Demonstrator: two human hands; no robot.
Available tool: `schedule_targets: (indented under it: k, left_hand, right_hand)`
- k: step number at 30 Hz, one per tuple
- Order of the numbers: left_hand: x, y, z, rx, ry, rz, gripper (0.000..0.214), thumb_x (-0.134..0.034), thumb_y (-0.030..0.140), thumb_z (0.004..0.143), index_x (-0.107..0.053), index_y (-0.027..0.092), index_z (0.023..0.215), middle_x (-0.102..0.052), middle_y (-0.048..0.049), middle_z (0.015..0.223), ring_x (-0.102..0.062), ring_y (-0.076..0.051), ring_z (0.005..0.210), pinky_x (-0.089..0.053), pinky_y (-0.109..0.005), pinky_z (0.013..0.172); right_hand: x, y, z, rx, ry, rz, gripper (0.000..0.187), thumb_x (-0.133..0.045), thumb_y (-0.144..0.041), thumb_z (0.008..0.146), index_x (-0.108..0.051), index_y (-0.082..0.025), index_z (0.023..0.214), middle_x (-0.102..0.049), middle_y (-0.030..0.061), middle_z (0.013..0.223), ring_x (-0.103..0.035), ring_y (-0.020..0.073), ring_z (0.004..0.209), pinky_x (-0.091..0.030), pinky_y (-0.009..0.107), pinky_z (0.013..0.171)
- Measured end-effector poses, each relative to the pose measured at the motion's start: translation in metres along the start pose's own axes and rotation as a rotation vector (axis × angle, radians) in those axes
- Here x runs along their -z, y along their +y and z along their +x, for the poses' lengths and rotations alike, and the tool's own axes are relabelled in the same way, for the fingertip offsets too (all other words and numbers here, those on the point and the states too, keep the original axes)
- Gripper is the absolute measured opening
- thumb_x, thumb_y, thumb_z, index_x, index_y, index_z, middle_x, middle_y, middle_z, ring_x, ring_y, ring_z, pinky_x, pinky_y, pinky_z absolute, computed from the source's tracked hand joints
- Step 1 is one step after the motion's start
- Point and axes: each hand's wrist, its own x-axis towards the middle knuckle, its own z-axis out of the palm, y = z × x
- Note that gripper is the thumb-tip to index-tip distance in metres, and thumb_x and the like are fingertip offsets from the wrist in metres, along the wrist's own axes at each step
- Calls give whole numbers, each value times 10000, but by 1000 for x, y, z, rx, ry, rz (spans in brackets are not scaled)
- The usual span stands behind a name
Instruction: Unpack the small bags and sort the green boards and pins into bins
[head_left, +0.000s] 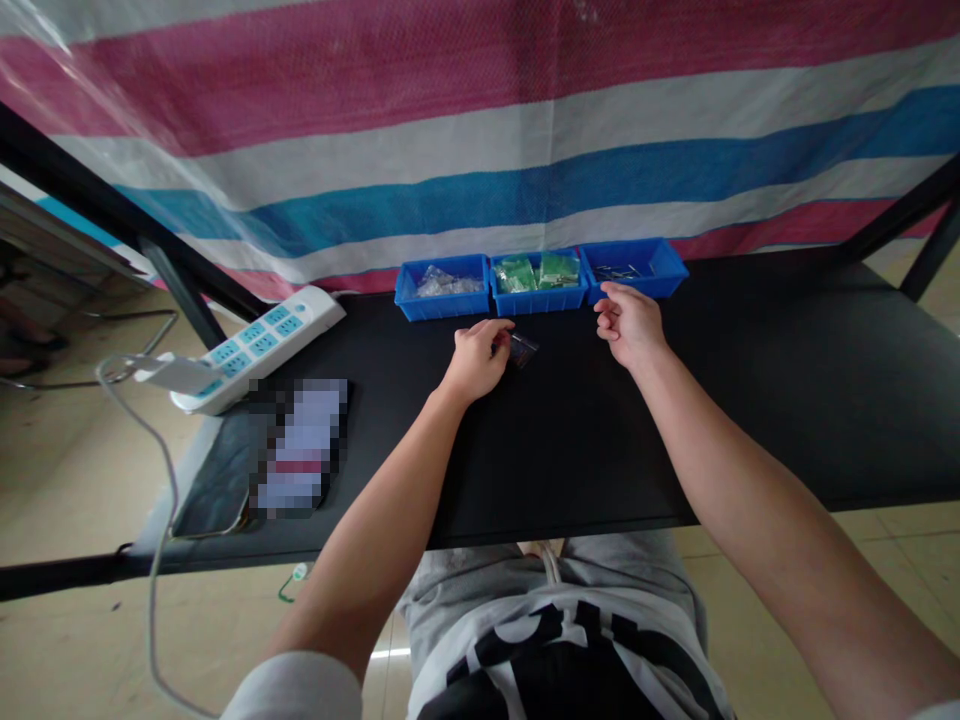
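Observation:
My left hand is over the black table, its fingers closed on the edge of a small clear plastic bag. The bag lies at the table surface, and any contents are too small to make out. My right hand is just in front of the right blue bin, with its fingers curled in. Whatever its fingertips may hold is too small to tell. Thin metal pieces, like pins or screws, lie in that bin. Green packets fill the middle blue bin, nearest to both hands.
The left blue bin contains clear plastic bags. A white power strip with a plugged-in charger and grey cable stands at the table's left. A blurred-out phone-like object and dark flat item lie nearby. Striped sheeting hangs behind.

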Motion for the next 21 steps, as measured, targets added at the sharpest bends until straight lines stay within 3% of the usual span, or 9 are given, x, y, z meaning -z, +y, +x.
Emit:
schedule_targets:
  k: [6, 10, 12, 16, 21]
  left_hand:
    - [0, -8, 1, 1, 22, 11, 349, -430, 41, 762, -674, 161, 982, -703, -60, 903, -660, -182, 866, -495, -321, 829]
    - [5, -10, 2, -5, 91, -3, 395, -401, 12, 715, -688, 160, 941, -687, -55, 869, -647, -168, 820, -505, -300, 805]
    - [7, -10, 3, 8, 109, -2, 398, -402, 15, 704, -691, 162, 935, -685, -56, 879, -641, -166, 809, -509, -295, 792]
    - [15, -12, 4, 5, 62, 36, 407, -417, 9, 664, -701, 168, 908, -687, -51, 868, -632, -172, 806, -504, -298, 794]
    - [27, -16, 5, 12, -38, 81, 355, -502, 49, 637, -715, 167, 896, -690, -62, 922, -619, -191, 790, -497, -326, 775]
  right_hand:
    - [-1, 12, -3, 176, -133, -243, 98, -631, -269, 734, -620, -178, 769, -576, -33, 546, -425, 60, 382, -228, 178, 352]
    - [-1, 20, -11, 557, -258, -642, 141, -604, -293, 789, -653, -172, 734, -643, 14, 624, -569, 120, 543, -427, 248, 537]
    - [-4, 23, -18, 697, -340, -822, 137, -593, -268, 804, -670, -171, 746, -677, 37, 672, -608, 151, 611, -453, 282, 620]
    - [-10, 25, -29, 813, -480, -1005, 131, -582, -222, 812, -690, -177, 754, -700, 53, 728, -608, 169, 643, -443, 294, 636]
    - [-11, 28, -29, 828, -508, -1044, 133, -585, -220, 812, -706, -173, 781, -697, 54, 744, -605, 170, 660, -437, 291, 632]
